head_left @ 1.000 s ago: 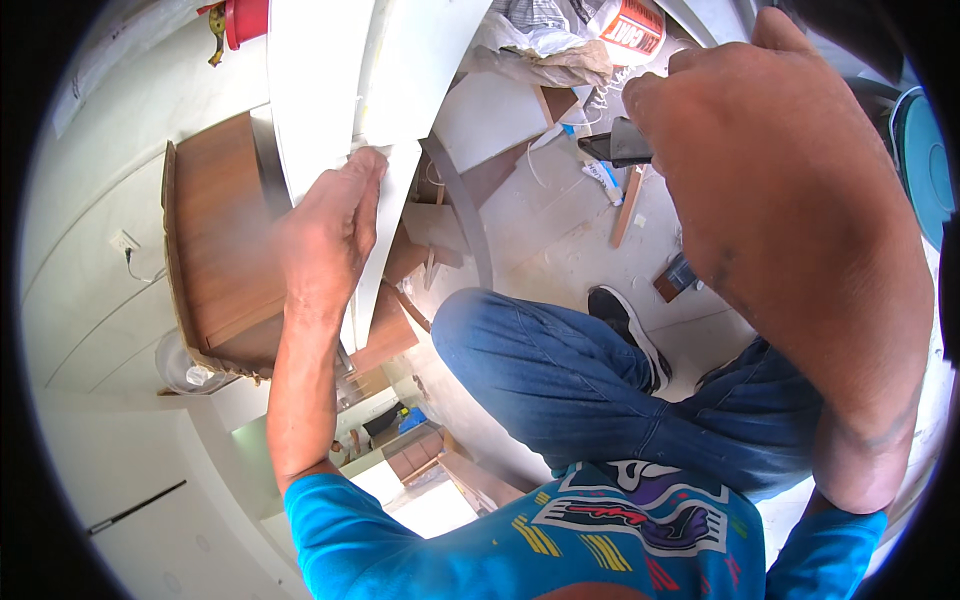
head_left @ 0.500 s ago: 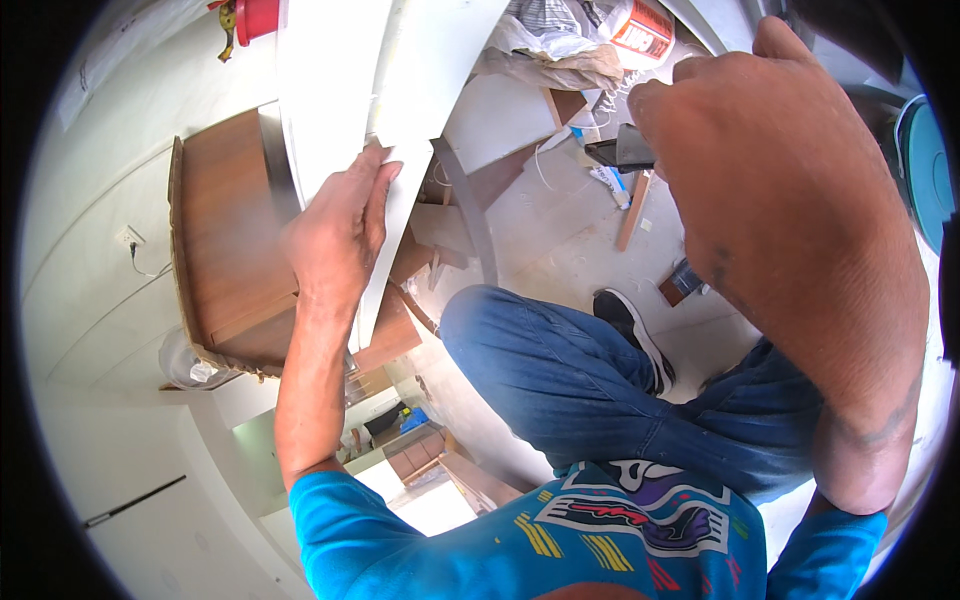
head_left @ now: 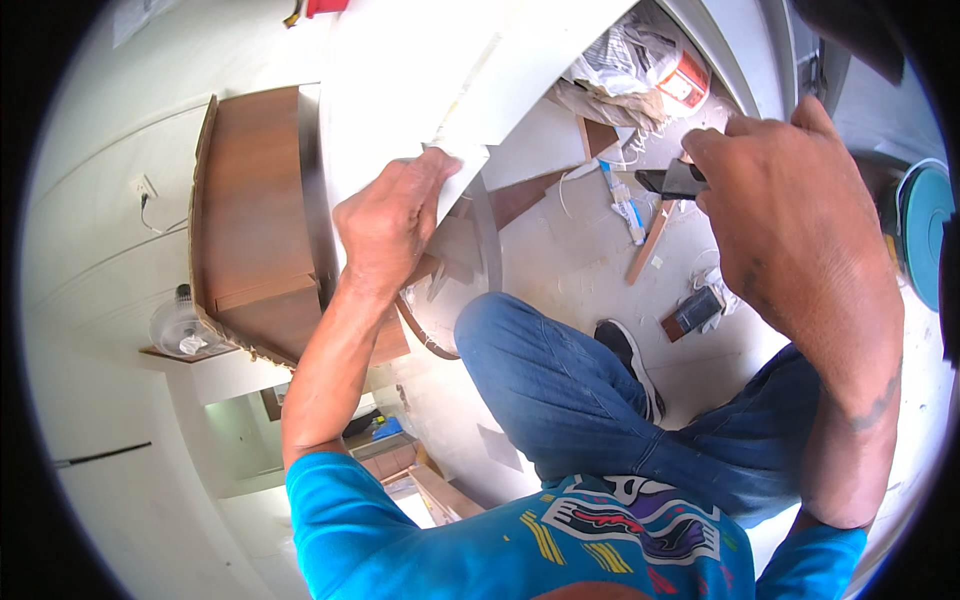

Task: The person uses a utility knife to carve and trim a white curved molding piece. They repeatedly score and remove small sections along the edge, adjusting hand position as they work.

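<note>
Fingers of the left hand (head_left: 388,222) pinch the edge of a long white panel (head_left: 410,70) ahead and to the left of a person in a blue printed T-shirt (head_left: 440,550) and jeans (head_left: 570,400), while the fingers of the right hand (head_left: 800,205) close around a black utility knife (head_left: 684,182) held well apart from the panel, its narrow end toward the left hand. On the floor (head_left: 560,245) beyond lie a narrow wooden strip (head_left: 650,243) and an orange-and-white bucket (head_left: 686,84) beside crumpled plastic sheeting (head_left: 612,62), with a teal lid (head_left: 930,235) at far right.
</note>
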### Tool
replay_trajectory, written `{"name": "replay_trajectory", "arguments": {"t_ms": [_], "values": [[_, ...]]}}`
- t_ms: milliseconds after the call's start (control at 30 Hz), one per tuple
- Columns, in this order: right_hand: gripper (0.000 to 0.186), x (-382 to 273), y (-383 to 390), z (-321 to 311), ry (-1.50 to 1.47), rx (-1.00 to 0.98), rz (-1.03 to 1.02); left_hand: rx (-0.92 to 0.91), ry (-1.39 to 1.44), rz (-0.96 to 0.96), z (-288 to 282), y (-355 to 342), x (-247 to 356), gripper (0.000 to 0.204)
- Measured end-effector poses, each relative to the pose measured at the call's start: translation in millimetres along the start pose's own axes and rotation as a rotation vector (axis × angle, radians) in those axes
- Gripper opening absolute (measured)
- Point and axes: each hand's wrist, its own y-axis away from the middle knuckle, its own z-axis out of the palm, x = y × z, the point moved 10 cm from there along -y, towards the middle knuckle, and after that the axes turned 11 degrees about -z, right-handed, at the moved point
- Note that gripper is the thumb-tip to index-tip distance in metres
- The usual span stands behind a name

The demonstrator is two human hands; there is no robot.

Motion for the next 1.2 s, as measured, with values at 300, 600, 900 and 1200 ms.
{"name": "replay_trajectory", "arguments": {"t_ms": [300, 600, 900, 1200], "values": [[0.012, -6.1, 0.1, -10.5, -0.022, 0.234, -0.014, 0.251, 0.164, 0.024, -30.7, 33.4, 10.7, 0.020], [0.016, -10.8, -19.0, -16.3, -0.144, 0.270, -0.016, 0.375, 0.188, -0.248, -38.8, 20.1, -38.0, 0.034], [0.022, -22.5, -36.1, -3.2, -0.146, 0.208, -0.063, 0.380, 0.412, -0.267, -27.2, 21.6, -61.4, 0.028], [0.029, -37.2, -41.2, -15.8, -0.331, 0.294, 0.012, 0.776, 0.771, -0.232, -32.6, 68.7, -28.3, 0.036]]}}
